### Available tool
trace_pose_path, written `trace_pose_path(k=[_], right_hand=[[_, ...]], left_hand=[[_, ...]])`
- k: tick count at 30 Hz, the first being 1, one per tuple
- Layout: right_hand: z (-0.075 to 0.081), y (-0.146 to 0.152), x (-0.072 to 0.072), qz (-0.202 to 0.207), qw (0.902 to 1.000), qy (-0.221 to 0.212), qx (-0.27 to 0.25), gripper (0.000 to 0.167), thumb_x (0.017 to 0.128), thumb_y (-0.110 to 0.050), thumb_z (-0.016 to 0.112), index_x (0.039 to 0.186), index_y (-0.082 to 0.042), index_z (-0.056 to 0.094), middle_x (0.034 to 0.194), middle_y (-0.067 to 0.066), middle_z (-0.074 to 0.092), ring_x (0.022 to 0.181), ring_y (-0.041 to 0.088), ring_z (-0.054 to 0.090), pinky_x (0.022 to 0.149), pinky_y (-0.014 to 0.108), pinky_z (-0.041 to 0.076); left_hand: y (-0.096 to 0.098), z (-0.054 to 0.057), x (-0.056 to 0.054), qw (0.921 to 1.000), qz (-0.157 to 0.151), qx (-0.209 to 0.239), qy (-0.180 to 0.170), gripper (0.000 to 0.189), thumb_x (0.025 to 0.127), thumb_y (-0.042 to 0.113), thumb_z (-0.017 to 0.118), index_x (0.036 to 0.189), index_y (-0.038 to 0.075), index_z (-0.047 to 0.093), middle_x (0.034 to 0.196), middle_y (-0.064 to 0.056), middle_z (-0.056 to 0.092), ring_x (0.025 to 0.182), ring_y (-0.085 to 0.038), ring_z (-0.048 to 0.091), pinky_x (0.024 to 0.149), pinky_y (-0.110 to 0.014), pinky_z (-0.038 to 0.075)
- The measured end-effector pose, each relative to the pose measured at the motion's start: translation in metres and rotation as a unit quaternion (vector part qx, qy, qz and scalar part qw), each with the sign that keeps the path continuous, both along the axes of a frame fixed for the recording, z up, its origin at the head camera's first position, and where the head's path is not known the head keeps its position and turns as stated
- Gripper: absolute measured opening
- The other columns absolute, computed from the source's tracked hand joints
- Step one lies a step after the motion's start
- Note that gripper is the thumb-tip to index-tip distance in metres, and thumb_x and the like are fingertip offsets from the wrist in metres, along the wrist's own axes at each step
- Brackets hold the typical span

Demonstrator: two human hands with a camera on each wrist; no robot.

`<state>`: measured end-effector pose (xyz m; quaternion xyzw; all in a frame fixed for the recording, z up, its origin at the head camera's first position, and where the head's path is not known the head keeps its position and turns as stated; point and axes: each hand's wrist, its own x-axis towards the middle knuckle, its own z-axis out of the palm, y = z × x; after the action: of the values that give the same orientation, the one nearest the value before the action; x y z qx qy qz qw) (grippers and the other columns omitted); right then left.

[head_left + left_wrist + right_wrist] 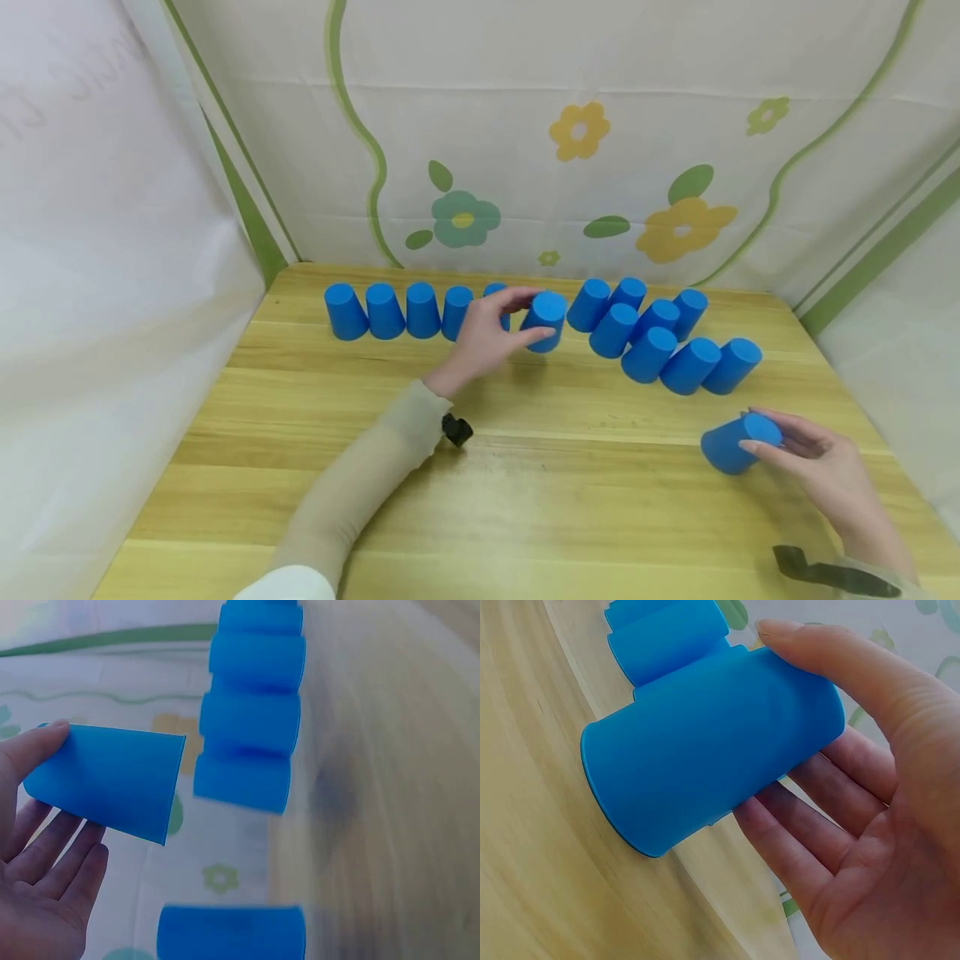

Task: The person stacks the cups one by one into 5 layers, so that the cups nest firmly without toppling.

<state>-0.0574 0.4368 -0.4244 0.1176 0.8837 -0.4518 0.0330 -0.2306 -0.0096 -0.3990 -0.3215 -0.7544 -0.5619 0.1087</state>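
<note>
With thumb and fingers, my left hand (pixel 480 340) grips an upside-down blue plastic cup (pixel 545 323) near its closed end. In the left wrist view that cup (pixel 109 780) hangs apart from the other cups, its open rim facing down toward the table. My right hand (pixel 836 475) holds another blue cup (pixel 726 448) at the front right. This one leans, closed end toward the palm; the right wrist view shows the thumb on one side of the cup (pixel 705 746) and the fingers on the other.
Several upside-down blue cups (pixel 384 312) stand in a row at the back left, the last partly hidden behind my left hand. Several more cups (pixel 648 357) cluster at the back right. Patterned cloth (pixel 510 150) hangs behind the wooden table (pixel 540 500).
</note>
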Motion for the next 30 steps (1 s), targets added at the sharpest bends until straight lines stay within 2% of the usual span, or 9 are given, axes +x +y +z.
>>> trace_pose_path(k=[5, 10, 13, 17, 20, 25, 30], right_hand=[[0.001, 0.0, 0.001, 0.002, 0.9999, -0.01, -0.002, 0.06, 0.095, -0.035, 0.075, 0.149, -0.019, 0.054, 0.124, -0.032, 0.057, 0.102, -0.015, 0.056, 0.07, 0.011, 0.047], [0.002, -0.001, 0.002, -0.001, 0.9998, -0.019, -0.004, 0.061, 0.095, -0.036, 0.075, 0.15, -0.02, 0.054, 0.124, -0.032, 0.057, 0.102, -0.016, 0.055, 0.07, 0.011, 0.047], [0.002, -0.001, 0.001, -0.001, 0.9998, -0.022, -0.002, 0.061, 0.095, -0.037, 0.074, 0.15, -0.02, 0.054, 0.124, -0.032, 0.056, 0.102, -0.016, 0.055, 0.07, 0.012, 0.047], [0.003, -0.001, 0.001, 0.003, 0.9998, -0.021, -0.002, 0.061, 0.095, -0.036, 0.074, 0.15, -0.019, 0.053, 0.125, -0.031, 0.058, 0.102, -0.015, 0.056, 0.07, 0.012, 0.047], [0.003, -0.001, 0.002, 0.006, 0.9998, -0.012, -0.013, 0.059, 0.096, -0.033, 0.074, 0.15, -0.017, 0.054, 0.125, -0.029, 0.061, 0.103, -0.013, 0.058, 0.071, 0.011, 0.047], [0.01, -0.007, 0.0, 0.021, 0.9986, 0.027, -0.04, 0.054, 0.097, -0.019, 0.074, 0.147, -0.011, 0.056, 0.126, -0.02, 0.066, 0.106, -0.007, 0.063, 0.076, 0.01, 0.049], [0.024, -0.026, -0.004, 0.041, 0.9982, 0.038, -0.02, 0.053, 0.096, -0.021, 0.075, 0.145, -0.011, 0.058, 0.127, -0.016, 0.067, 0.106, -0.004, 0.064, 0.078, 0.013, 0.052]], left_hand=[[-0.039, 0.007, -0.004, 0.9985, 0.054, 0.001, 0.002, 0.051, 0.086, 0.026, 0.085, 0.132, 0.013, 0.068, 0.121, 0.002, 0.071, 0.11, -0.01, 0.064, 0.097, -0.04, 0.052], [-0.083, 0.014, -0.007, 0.9933, 0.11, 0.031, 0.014, 0.05, 0.086, 0.025, 0.086, 0.131, 0.014, 0.069, 0.124, 0.001, 0.07, 0.113, -0.015, 0.065, 0.099, -0.049, 0.051], [-0.112, 0.017, -0.01, 0.9852, 0.165, 0.045, 0.015, 0.049, 0.085, 0.023, 0.086, 0.13, 0.014, 0.07, 0.125, 0.0, 0.07, 0.113, -0.018, 0.066, 0.1, -0.045, 0.051], [-0.145, 0.019, -0.012, 0.9707, 0.235, 0.049, -0.003, 0.049, 0.086, 0.016, 0.086, 0.131, 0.008, 0.069, 0.125, -0.007, 0.07, 0.112, -0.024, 0.066, 0.101, -0.045, 0.05], [-0.164, 0.017, -0.014, 0.9611, 0.272, 0.047, -0.018, 0.049, 0.087, 0.013, 0.084, 0.132, 0.004, 0.067, 0.125, -0.013, 0.069, 0.112, -0.028, 0.065, 0.101, -0.046, 0.049], [-0.188, 0.015, -0.017, 0.9538, 0.296, 0.04, -0.032, 0.05, 0.088, 0.019, 0.083, 0.134, 0.006, 0.066, 0.126, -0.011, 0.068, 0.112, -0.025, 0.064, 0.103, -0.041, 0.048], [-0.204, 0.013, -0.018, 0.9486, 0.312, 0.05, -0.025, 0.05, 0.087, 0.025, 0.084, 0.132, 0.01, 0.069, 0.123, -0.008, 0.069, 0.11, -0.023, 0.064, 0.102, -0.041, 0.05]])
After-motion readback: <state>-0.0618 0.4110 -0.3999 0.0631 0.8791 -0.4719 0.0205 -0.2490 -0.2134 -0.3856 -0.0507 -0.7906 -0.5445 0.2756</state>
